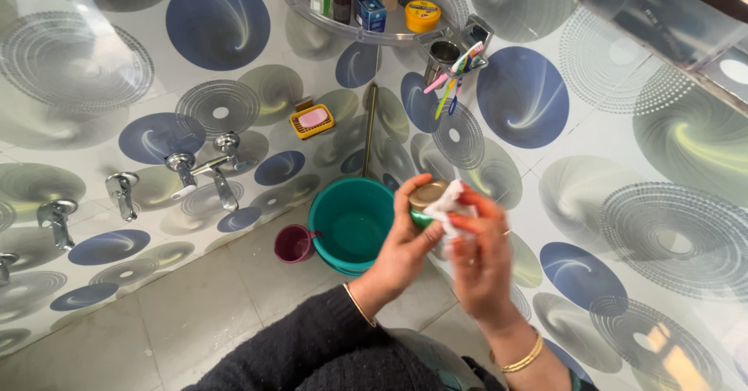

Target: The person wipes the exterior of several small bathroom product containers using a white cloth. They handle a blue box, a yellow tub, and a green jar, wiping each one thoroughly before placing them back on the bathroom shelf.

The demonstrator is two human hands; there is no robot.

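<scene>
Bathroom corner, swirl-patterned tiles (623, 165), grey floor (195, 313): left hand (405, 239) grips a small jar (425, 202), right hand (479, 254) pinches a white cloth (452, 204).

Small green jar (421, 218) with gold lid (428, 194), held upright above the floor; crumpled white cloth (450, 206) pressed against its right side, touching the lid.

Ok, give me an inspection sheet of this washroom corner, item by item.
Surface: grey tiled floor, bare parts look dry.
Job's things: small green jar with gold lid; white cloth pressed on it.
Clutter: teal bucket, maroon mug, soap dish, toothbrush holder, corner shelf of bottles.
Grippers: left hand grips jar; right hand holds cloth.
Cables: nothing seen.
Surroundings: patterned wall tiles, taps.
</scene>
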